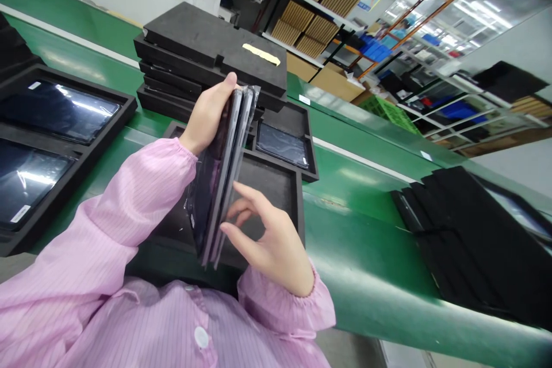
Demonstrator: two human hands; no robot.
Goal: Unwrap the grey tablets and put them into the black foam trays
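Tablets (223, 184) are being held on edge above the black tray (276, 192), the left hand (210, 112) gripping their upper end, seemingly for holding them together; the right hand's (267, 236) fingers are standing parted beside them, contact being unclear.

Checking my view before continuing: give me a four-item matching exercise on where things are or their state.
1. Upright tablets
2. Pale yellow strip
3. Green mesh crate
4. Right hand

A. On a black tray stack
B. Partly open, beside the tablets
C. Beyond the green worktop
D. Gripped by the left hand

Pairs: 1-D, 2-A, 3-C, 4-B
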